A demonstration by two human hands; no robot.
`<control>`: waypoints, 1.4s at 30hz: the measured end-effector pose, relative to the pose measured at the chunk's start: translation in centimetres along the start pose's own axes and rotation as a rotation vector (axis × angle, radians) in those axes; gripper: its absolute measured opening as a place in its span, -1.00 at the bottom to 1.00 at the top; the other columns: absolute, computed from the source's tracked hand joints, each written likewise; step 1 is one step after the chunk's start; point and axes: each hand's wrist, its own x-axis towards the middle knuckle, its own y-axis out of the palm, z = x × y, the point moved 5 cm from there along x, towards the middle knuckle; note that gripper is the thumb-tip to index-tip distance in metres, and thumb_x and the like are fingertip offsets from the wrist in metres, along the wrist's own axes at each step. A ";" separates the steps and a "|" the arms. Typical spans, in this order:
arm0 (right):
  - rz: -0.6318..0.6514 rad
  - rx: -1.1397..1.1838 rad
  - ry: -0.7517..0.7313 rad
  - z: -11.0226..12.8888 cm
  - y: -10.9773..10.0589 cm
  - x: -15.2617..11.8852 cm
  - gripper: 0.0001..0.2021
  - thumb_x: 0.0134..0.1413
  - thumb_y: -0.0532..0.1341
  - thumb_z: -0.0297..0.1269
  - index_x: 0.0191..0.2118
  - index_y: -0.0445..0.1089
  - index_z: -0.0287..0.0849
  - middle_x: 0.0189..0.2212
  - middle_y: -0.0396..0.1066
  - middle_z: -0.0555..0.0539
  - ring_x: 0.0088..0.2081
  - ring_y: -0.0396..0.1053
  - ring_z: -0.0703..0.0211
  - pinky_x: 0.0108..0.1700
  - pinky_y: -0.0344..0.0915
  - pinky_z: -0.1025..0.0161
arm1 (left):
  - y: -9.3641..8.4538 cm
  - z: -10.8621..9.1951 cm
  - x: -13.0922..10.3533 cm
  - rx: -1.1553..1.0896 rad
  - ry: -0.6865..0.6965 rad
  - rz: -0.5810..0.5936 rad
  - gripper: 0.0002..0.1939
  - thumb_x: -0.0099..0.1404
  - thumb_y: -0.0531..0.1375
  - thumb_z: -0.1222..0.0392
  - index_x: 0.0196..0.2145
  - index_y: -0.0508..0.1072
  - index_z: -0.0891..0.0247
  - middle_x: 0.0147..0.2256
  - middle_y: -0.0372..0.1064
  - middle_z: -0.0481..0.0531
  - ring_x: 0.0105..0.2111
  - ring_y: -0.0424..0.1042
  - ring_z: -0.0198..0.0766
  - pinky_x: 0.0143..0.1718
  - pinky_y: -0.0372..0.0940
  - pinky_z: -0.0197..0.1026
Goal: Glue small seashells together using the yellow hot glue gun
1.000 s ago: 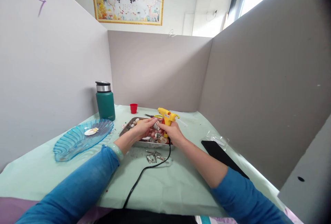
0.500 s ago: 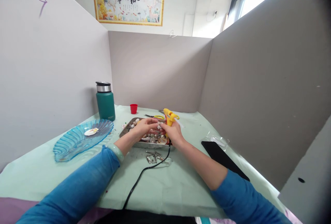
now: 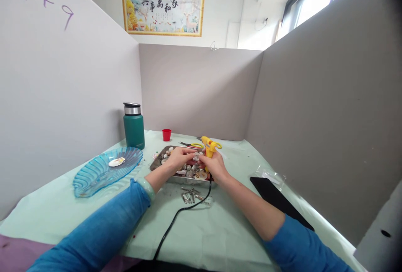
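Observation:
Both hands meet over a metal tray (image 3: pixel 157 162) full of shells and small pieces. My left hand (image 3: pixel 179 159) is closed in a pinch on a small whitish, shiny piece (image 3: pixel 197 156), too small to name. Wrapped by my right hand (image 3: pixel 217 167) is a yellow glue gun (image 3: pixel 208 145), held upright, its black cord (image 3: pixel 177 213) running down to the table's front edge. The right fingertips also touch the whitish piece. Finger detail between the hands is partly hidden.
Left stands a blue shell-shaped dish (image 3: pixel 91 180) with a white shell (image 3: pixel 117 162), beside a green bottle (image 3: pixel 134 131). Behind the tray are a red cup (image 3: pixel 166 135) and scissors (image 3: pixel 196 145). Metal clips (image 3: pixel 190 196) lie in front; a black flat board (image 3: pixel 279 201) lies right. Partitions enclose the table.
The whole view has shifted slightly, so everything appears a little lower and further right. Both hands keep nearly the same pose over the tray, with the glue gun still held.

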 end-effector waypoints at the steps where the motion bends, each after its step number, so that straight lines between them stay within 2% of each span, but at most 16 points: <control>1: -0.004 0.007 0.001 0.0 0.0 0.0 -0.73 -0.25 0.28 -0.35 -0.32 0.25 -0.11 -0.57 0.35 0.07 -0.52 0.37 0.21 -0.52 0.36 0.30 | 0.1 -0.1 0.0 -0.003 0.004 0.004 -0.75 -0.01 0.39 0.21 -0.34 0.60 0.37 -0.34 0.55 0.11 -0.44 0.48 -0.26 -0.26 0.41 -0.16; 8: -0.025 0.021 0.036 -0.1 -0.2 0.1 -0.70 -0.27 0.29 -0.36 -0.31 0.25 -0.13 -0.56 0.36 0.08 -0.54 0.37 0.24 -0.53 0.36 0.31 | 0.4 -0.5 -0.3 -0.002 0.013 0.065 -0.75 0.06 0.35 0.17 -0.29 0.59 0.34 -0.28 0.53 0.10 -0.35 0.48 -0.23 -0.22 0.39 -0.15; 11: -0.024 0.030 0.033 -0.3 -0.3 0.3 -0.71 -0.27 0.27 -0.35 -0.31 0.25 -0.14 -0.57 0.36 0.09 -0.54 0.38 0.25 -0.53 0.36 0.32 | 0.5 -0.4 -0.4 -0.022 0.007 0.092 -0.73 0.10 0.32 0.15 -0.25 0.58 0.34 -0.29 0.52 0.09 -0.38 0.46 -0.27 -0.22 0.38 -0.18; 16: 0.007 0.043 0.023 -0.3 -0.2 0.3 -0.70 -0.26 0.29 -0.31 -0.31 0.24 -0.14 -0.58 0.36 0.09 -0.54 0.38 0.25 -0.52 0.36 0.34 | 0.5 -0.3 -0.3 -0.007 0.039 0.129 -0.64 0.04 0.37 0.11 -0.21 0.54 0.34 -0.21 0.49 0.10 -0.34 0.46 -0.26 -0.25 0.38 -0.20; 30: 0.057 0.005 0.025 -0.2 0.2 0.1 -0.76 -0.25 0.27 -0.37 -0.34 0.28 -0.14 -0.55 0.36 0.06 -0.52 0.38 0.25 -0.55 0.33 0.34 | 0.1 0.1 0.0 0.015 -0.001 0.050 -0.76 0.01 0.35 0.23 -0.31 0.57 0.38 -0.41 0.53 0.07 -0.45 0.49 -0.26 -0.26 0.40 -0.16; 38: 0.049 -0.003 0.019 0.0 0.1 0.0 -0.74 -0.24 0.27 -0.34 -0.31 0.26 -0.15 -0.56 0.35 0.08 -0.54 0.37 0.27 -0.55 0.32 0.36 | 0.0 -0.1 0.0 0.002 0.000 0.038 -0.76 -0.02 0.37 0.24 -0.34 0.59 0.37 -0.39 0.54 0.09 -0.47 0.48 -0.25 -0.30 0.41 -0.18; 42: 0.036 0.004 0.019 -0.2 0.1 0.1 -0.73 -0.24 0.28 -0.33 -0.31 0.26 -0.15 -0.56 0.36 0.08 -0.55 0.36 0.27 -0.55 0.33 0.35 | 0.2 -0.3 -0.2 -0.043 -0.012 0.072 -0.71 -0.04 0.39 0.17 -0.33 0.59 0.38 -0.34 0.54 0.12 -0.39 0.49 -0.22 -0.24 0.41 -0.15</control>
